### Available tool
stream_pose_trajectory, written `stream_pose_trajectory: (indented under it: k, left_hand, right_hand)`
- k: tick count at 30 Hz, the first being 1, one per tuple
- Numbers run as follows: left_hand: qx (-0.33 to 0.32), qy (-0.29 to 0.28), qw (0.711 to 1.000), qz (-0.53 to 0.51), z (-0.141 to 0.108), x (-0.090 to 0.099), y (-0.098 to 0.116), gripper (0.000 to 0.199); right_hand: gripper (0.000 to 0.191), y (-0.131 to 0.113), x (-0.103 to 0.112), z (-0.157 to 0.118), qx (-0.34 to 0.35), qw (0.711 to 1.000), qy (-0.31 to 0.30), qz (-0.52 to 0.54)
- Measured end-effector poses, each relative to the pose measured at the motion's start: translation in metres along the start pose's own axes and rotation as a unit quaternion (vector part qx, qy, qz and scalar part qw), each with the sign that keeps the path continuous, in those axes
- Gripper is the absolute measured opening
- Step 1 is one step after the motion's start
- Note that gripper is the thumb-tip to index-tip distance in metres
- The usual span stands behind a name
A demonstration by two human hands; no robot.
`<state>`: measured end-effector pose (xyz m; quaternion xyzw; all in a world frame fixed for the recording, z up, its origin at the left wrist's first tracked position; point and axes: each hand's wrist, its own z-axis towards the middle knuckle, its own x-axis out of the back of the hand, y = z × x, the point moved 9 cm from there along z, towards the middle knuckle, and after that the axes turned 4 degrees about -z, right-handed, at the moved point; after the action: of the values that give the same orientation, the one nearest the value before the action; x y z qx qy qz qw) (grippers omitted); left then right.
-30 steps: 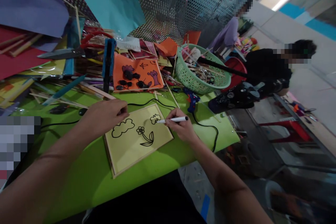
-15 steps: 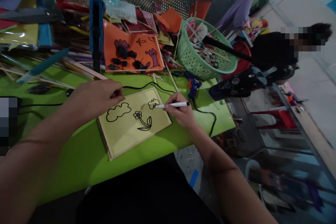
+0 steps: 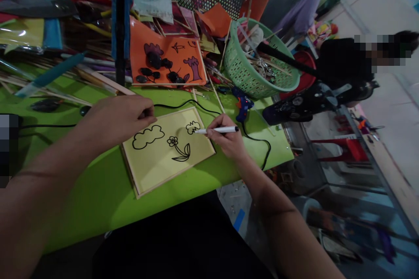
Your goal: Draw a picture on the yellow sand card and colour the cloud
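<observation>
A yellow sheet point(image 3: 157, 170) edged with thin sticks lies on the green table, bearing black outlines of two clouds and a flower. My right hand point(image 3: 229, 137) pinches a white marker point(image 3: 222, 130), its tip at the smaller cloud on the right. My left hand point(image 3: 131, 113) rests at the sheet's upper left corner, fingers curled together above the larger cloud; whether they grip anything is hidden.
Behind the sheet lies an orange picture point(image 3: 166, 59) with dark stones. A green basket point(image 3: 258, 65) of sticks and a blue glue gun point(image 3: 242, 103) are at the right, with a black cable. A person point(image 3: 343, 59) is beyond.
The view has shifted slightly. The marker stays at the small cloud, and both hands keep nearly the same places on the sheet.
</observation>
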<state>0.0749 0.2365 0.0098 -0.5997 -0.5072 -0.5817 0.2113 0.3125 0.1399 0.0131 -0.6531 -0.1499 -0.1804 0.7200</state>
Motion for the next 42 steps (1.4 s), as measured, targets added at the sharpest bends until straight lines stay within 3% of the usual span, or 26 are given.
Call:
stream_pose_trajectory:
  k: [42]
  left_hand:
    - [-0.004, -0.001, 1.000, -0.005, -0.0003, 0.0000, 0.0003, 0.021]
  right_hand:
    - [0.009, -0.0064, -0.0018, -0.0010, 0.011, 0.999, -0.010, -0.046]
